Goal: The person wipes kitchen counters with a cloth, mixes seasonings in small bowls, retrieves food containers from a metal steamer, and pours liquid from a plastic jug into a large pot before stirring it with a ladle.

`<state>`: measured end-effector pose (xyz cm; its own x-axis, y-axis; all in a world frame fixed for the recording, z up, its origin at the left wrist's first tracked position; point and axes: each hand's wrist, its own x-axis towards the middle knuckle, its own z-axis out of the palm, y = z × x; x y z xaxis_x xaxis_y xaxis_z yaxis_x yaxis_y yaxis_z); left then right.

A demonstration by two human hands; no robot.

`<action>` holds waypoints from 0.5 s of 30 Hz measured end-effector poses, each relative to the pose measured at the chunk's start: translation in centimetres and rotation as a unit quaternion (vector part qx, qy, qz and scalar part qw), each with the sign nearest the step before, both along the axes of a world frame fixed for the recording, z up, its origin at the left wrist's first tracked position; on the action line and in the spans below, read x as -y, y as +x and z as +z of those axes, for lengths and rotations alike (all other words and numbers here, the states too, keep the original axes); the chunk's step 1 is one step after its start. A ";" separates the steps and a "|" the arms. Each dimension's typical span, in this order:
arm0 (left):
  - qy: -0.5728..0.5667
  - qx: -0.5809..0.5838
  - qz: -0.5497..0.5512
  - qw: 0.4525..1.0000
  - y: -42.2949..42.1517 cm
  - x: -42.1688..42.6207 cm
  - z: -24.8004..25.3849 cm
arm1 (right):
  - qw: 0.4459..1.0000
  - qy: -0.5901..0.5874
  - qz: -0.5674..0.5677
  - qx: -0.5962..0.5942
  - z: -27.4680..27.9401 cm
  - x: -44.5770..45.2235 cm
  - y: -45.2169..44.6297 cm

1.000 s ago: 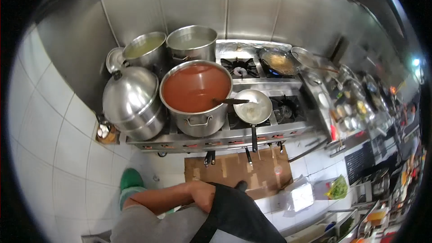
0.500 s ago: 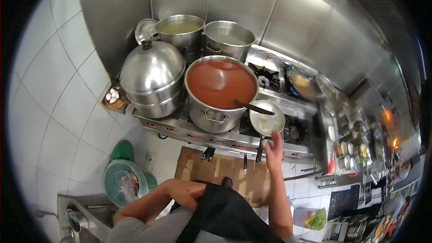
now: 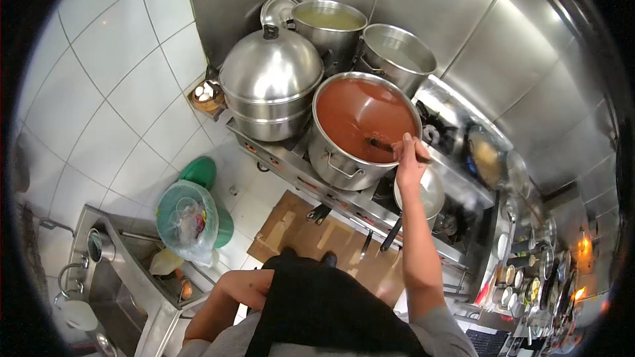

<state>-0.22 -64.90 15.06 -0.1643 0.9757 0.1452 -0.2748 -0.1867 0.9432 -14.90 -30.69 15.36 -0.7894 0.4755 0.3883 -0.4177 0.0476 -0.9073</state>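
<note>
My right hand point(image 3: 410, 158) is closed around the dark handle of a long utensil point(image 3: 380, 145) at the right rim of a big steel pot point(image 3: 341, 166). The utensil's lower end is under the red-orange liquid point(image 3: 357, 109), so its kind does not show. Below my right forearm sits a light frying pan point(image 3: 430, 193), its black handle point(image 3: 391, 235) pointing toward me. My left forearm point(image 3: 228, 294) is bent in at my waist. The left hand is hidden behind the black apron point(image 3: 317, 311), fingers out of sight.
Left of the pot stands a domed steel steamer point(image 3: 270, 69). Behind are a pot of yellowish liquid point(image 3: 329, 16) and another steel pot point(image 3: 400, 53). A green lined bin point(image 3: 225, 225) and steel sink point(image 3: 116, 304) are at left. Flames point(image 3: 581, 293) burn far right. Cardboard point(image 3: 284, 218) covers the floor.
My right hand has moved up from beside the frying pan handle and taken hold of the dark utensil in the pot. The view has shifted, showing more sink and bin.
</note>
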 end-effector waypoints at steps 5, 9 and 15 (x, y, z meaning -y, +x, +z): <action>-0.018 -0.085 0.005 0.996 -0.1 -0.6 -1.1 | 1.000 0.007 0.022 0.000 2.9 -1.2 0.8; -0.019 -0.065 0.021 0.997 -0.1 -1.2 -1.8 | 0.999 -0.022 0.030 -0.003 4.4 -2.5 1.7; -0.016 -0.053 0.018 0.998 -1.7 -2.2 -0.2 | 0.995 0.045 -0.079 0.042 7.1 -3.5 2.9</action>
<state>-1.96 -62.65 14.88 -0.1857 0.9737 0.1322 -0.1670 -0.1638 0.9723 -11.98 -27.20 22.42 -0.7398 0.5617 0.3704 -0.3207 0.1896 -0.9280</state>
